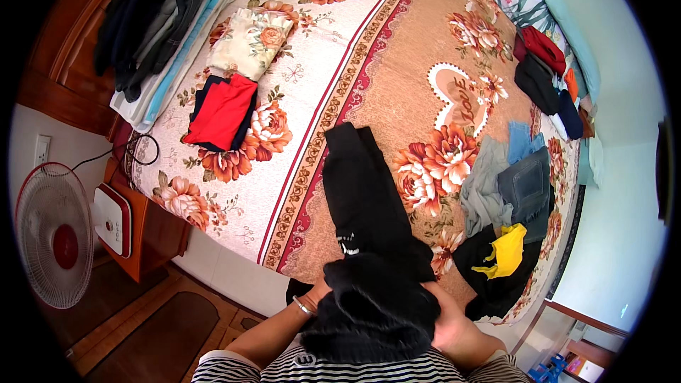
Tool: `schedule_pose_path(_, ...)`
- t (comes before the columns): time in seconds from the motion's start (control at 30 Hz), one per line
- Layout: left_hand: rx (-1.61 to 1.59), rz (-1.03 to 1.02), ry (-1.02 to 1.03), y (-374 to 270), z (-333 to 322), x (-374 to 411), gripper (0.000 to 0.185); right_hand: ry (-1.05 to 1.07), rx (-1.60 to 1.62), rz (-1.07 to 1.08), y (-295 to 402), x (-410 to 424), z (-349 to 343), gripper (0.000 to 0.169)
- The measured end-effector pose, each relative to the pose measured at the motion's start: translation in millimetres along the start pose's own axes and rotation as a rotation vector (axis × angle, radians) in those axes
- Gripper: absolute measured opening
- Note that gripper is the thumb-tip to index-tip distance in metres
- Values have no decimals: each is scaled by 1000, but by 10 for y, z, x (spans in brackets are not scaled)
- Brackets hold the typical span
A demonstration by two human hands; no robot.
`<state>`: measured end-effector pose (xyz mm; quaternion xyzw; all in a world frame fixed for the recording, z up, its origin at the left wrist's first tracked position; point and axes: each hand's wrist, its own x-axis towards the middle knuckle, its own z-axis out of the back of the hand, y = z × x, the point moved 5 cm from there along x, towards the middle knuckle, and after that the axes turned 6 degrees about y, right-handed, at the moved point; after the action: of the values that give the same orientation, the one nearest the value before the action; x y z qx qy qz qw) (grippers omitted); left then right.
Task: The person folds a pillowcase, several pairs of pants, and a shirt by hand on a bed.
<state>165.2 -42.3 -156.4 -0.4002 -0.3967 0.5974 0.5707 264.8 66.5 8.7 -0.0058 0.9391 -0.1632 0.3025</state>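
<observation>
A black garment, apparently trousers, stretches away from me over the flowered bedspread. Its near end is lifted and bunched before my striped shirt, with a fuzzy dark lining showing at the opening. My left hand grips the left side of that opening, its fingers mostly hidden by the cloth. On the right side, my right hand holds the fabric with the thumb on top. White marking shows on the garment near the left hand. The far legs lie flat, side by side.
Folded red cloth and folded floral fabric lie left of the garment, beyond them a dark clothes stack. Jeans, a grey garment and a yellow piece lie right. A fan stands lower left.
</observation>
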Motion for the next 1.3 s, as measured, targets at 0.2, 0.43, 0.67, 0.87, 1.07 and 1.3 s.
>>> schedule_pose_path(0.2,-230,211,-66,333,61,-78,52,32,-103,79,546,1168,82,46)
schedule_pose_path(0.43,-385,526,-237,597,312,337,57,-333,-297,646,1955,2051,497,66)
schedule_pose_path(0.67,-614,629,-127,525,321,419,63,-758,-1498,1007,2097,1764,1152,37)
schedule_pose_path(0.87,-616,574,-384,696,437,551,68,-1028,-2042,1134,1885,1646,920,50)
schedule_pose_path(1.07,-840,745,-612,835,538,865,76,-1058,-2097,702,2084,1694,1193,73)
schedule_pose_path(1.3,-1215,729,-445,760,459,853,67,-662,-1685,410,2027,1571,1134,78)
